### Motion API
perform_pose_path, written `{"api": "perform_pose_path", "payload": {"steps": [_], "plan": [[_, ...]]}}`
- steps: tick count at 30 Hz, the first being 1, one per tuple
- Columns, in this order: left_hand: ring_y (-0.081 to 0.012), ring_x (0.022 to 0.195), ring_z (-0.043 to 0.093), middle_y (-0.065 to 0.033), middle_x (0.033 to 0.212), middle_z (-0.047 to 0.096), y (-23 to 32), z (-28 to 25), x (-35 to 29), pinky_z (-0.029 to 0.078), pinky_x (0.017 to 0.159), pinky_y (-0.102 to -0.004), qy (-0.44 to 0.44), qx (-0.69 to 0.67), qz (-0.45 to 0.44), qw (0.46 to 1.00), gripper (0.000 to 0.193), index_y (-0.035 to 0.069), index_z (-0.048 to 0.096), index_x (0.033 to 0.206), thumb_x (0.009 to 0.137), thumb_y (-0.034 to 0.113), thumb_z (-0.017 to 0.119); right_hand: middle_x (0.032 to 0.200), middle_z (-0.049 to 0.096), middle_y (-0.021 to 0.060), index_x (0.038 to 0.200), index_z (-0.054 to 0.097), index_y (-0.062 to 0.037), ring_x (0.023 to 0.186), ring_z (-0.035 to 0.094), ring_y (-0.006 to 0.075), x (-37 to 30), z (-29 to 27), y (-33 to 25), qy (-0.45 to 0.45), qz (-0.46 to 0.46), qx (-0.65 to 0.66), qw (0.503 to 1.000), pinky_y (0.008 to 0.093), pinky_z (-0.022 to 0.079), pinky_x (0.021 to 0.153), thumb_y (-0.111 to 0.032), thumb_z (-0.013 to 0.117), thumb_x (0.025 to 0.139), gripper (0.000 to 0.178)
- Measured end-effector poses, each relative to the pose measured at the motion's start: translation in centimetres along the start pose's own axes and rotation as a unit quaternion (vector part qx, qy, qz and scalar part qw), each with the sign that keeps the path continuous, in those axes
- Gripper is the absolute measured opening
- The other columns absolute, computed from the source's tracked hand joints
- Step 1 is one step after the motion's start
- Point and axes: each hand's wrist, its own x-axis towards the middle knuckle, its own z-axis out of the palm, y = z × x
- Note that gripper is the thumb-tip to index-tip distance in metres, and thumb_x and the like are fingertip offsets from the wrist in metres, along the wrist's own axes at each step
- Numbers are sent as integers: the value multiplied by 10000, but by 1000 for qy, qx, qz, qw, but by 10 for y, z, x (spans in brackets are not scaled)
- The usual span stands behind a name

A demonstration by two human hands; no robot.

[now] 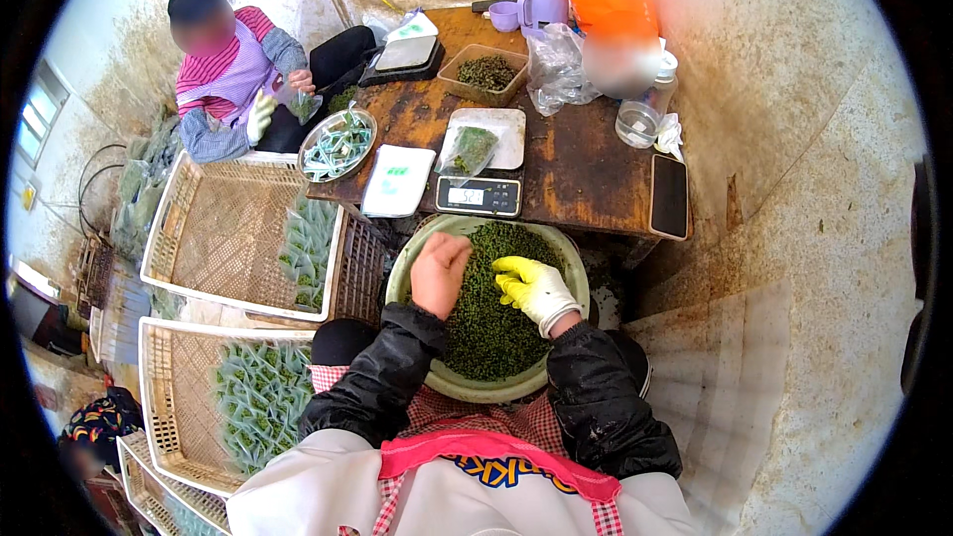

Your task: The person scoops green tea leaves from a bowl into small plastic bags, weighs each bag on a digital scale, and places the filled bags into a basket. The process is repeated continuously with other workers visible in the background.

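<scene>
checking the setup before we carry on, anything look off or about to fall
Yes: the black phone lies at the wooden table's right edge, its lower end jutting past the rim. Also only the right hand wears a yellow glove; the left hand in the green basin is bare.

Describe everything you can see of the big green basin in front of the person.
The basin is a round, pale green bowl, plastic by its look, sitting low in front of the person's knees, its far rim tucked under the wooden table's edge. It is nearly full of small dark green bits. The bare left hand and the yellow-gloved right hand both rest in the contents. Dark sleeves hide part of the near rim. A wicker crate stands just to its left.
</scene>
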Motion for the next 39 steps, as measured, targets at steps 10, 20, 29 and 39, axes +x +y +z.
{"api": "perform_pose_path", "payload": {"steps": [10, 20, 29, 39], "plan": [[-343, 785, 585, -129, 843, 551, -23, 11, 93, 482, 644, -425, 42, 199, 111, 973, 173, 42, 583, 979, 811, 14, 551, 848, 676, 82, 1105, 669, -41, 664, 617, 136, 7, 3, 14, 2, -83, -141, 987, 277, 508, 623, -73, 646, 873, 235], [-346, 791, 641, -155, 893, 661, 10, -24, 9, 516, 670, -395, 13, 120, 36, 992, 225, 47, 646, 1032, 824, -7, 581, 882, 660, 87, 1099, 659, -15, 670, 611, 146, 8, 4, 18, -2, -104, -154, 983, 278, 496, 623, -53, 638, 874, 229], [-356, 877, 648, -178, 982, 672, 2, -33, -23, 528, 749, -406, -9, 75, 49, 996, 277, 37, 649, 1061, 813, -44, 557, 891, 647, 86, 1086, 661, -15, 672, 606, 150, 3, 3, 20, 1, -84, -145, 986, 279, 496, 619, -57, 637, 877, 215], [-389, 966, 626, -225, 1132, 611, 1, -30, -27, 518, 837, -414, -63, 60, 14, 996, 267, 29, 639, 1058, 804, -24, 575, 903, 652, 104, 1087, 662, -22, 686, 621, 164, 6, 4, 23, 7, -116, -171, 978, 282, 498, 627, -54, 637, 873, 218]]}}
